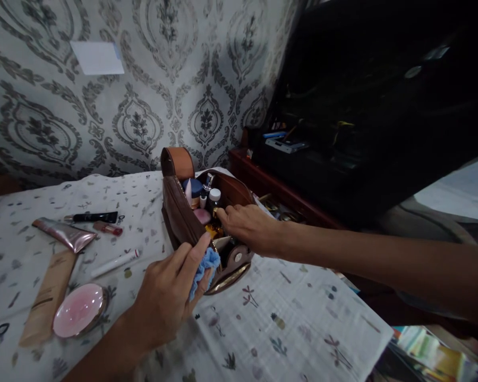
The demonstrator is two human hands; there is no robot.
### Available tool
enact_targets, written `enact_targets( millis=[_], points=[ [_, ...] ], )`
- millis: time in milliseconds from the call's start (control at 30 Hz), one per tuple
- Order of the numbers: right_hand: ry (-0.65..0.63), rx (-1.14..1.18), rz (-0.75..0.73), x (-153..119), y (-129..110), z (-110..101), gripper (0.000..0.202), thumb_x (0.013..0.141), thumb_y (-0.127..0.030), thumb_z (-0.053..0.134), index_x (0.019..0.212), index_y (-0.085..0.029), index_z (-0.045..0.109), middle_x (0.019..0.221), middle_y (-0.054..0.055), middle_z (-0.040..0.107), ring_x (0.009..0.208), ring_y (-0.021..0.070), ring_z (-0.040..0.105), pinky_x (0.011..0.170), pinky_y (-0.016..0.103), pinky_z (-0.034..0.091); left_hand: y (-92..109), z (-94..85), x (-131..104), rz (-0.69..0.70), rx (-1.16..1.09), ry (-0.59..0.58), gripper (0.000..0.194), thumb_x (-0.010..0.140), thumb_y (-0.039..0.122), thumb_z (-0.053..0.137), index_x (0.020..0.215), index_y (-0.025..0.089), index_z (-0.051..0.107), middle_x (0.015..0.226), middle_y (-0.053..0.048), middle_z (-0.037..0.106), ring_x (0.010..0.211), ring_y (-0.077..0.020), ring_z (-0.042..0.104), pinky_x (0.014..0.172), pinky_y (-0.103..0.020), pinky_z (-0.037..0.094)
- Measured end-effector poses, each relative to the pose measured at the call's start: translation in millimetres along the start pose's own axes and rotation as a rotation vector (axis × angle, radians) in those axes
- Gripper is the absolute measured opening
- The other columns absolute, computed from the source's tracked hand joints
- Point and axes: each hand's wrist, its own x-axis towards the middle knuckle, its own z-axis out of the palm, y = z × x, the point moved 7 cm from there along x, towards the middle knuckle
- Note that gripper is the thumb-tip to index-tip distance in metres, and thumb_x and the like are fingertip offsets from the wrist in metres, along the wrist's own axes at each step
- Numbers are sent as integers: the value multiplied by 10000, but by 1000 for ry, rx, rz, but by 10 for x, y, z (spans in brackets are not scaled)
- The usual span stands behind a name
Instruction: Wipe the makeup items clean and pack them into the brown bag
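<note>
A brown bag [179,212] lies unzipped on the patterned cloth, holding a dark blue-lidded jar [193,189], a white-capped bottle [214,196], a pink item [202,215] and other cosmetics. My left hand [171,286] is closed around a blue scrunchie [207,268] at the bag's near edge. Over the bag's right side, my right hand [247,225] reaches in with curled fingers at a small gold-coloured piece [215,211]; whether it grips this piece is hard to make out.
Left on the cloth [279,318] are a pink compact [79,310], a beige tube [50,300], a metallic pink tube [66,233], a white pen-like tube [114,263], a black tube [95,217] and a small reddish tube [108,228]. Behind stands a patterned wall; a dark screen [362,116] is at right.
</note>
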Motion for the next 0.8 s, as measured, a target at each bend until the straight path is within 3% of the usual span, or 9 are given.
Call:
enact_targets(
  millis=[133, 300, 467, 800],
  points=[
    [-68, 8, 43, 89, 71, 22, 553, 849, -103, 633, 1353, 13, 439, 1168, 236, 654, 1037, 319, 684, 792, 376, 547, 3, -2, -16, 10, 1, 11, 348, 1033, 236, 362, 1342, 107, 455, 831, -29, 657, 629, -132, 647, 522, -239, 482],
    [-153, 11, 21, 157, 88, 49, 444, 839, -87, 646, 1271, -42, 553, 1186, 207, 673, 1104, 328, 666, 817, 370, 546, 2, 13, -28, 25, -3, -16, 376, 1020, 219, 380, 1371, 89, 425, 840, -31, 643, 656, -142, 646, 516, -244, 485],
    [-119, 55, 72, 146, 111, 32, 527, 815, -140, 693, 1293, -9, 512, 1107, 211, 702, 1054, 335, 689, 800, 360, 551, -4, 9, -25, 25, -24, -32, 398, 1018, 220, 383, 1392, 87, 398, 834, -28, 633, 652, -143, 635, 527, -244, 491],
    [-105, 75, 93, 140, 70, 57, 561, 776, -69, 706, 1294, -11, 499, 1161, 222, 681, 1075, 334, 682, 826, 371, 558, -6, 26, -24, 8, -27, -13, 368, 1030, 244, 362, 1375, 123, 401, 849, -36, 655, 679, -145, 667, 552, -236, 507]
  ],
)
